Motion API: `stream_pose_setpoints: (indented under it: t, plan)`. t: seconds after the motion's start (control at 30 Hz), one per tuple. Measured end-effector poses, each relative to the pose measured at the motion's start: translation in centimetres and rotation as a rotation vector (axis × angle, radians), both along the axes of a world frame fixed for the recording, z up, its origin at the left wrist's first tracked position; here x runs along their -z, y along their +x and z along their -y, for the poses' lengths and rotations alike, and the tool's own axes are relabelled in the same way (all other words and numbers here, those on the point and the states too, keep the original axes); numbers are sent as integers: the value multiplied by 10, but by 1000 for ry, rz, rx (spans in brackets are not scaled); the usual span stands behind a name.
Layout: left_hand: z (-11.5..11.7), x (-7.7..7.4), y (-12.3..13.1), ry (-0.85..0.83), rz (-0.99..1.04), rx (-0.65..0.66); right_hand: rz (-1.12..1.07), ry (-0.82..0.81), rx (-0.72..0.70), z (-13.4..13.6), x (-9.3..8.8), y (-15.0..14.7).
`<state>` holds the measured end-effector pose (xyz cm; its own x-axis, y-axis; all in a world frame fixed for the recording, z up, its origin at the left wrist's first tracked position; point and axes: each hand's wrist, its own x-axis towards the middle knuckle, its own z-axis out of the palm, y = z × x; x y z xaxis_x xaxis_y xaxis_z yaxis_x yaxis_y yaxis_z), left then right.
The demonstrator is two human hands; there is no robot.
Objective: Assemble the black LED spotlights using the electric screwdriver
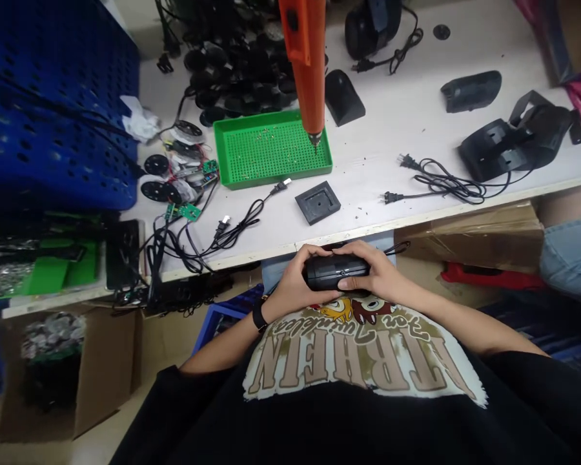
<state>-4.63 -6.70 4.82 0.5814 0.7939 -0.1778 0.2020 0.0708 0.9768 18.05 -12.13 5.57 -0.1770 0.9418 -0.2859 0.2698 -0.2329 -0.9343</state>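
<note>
A black rounded device (336,271) is held between both hands, close to my body and just below the table's front edge. My left hand (297,281) wraps round its left end. My right hand (375,274) grips its right end, the thumb lying across the near side. A thin black cord (397,247) sticks out beyond my right hand. On the table in front lies a dark rectangular block with a recess (318,203). Above the green tray (275,182) with small screws hangs an orange electric screwdriver (310,71).
Plugs and cables (242,223) lie front left beside circuit boards (190,212). Black housings (494,152) with cords stand at the right. Many dark round parts (242,77) fill the back. A blue crate (58,110) rises at the left; a person's knee shows at the right.
</note>
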Motion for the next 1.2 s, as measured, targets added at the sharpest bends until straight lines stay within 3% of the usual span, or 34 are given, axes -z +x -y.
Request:
stream_pose_setpoints:
  t: [0.2,0.47,0.63,0.93,1.07,1.2]
  plan:
    - [3,3,0,-54,-67,-7,-61,-62,40,4,11,-4]
    - [9,7,-3,-112,-67,-78,-28,-80,39,5,11,-6]
    - [15,11,-2,-16,-119,-167,22,8,132,-1,8,-13]
    - [16,4,6,127,-183,-189,148,143,157,-14,21,-25]
    - [16,9,7,133,-157,-170,180,128,143,-12,26,-28]
    - [12,11,3,114,-177,-64,123,101,74,-12,24,-13]
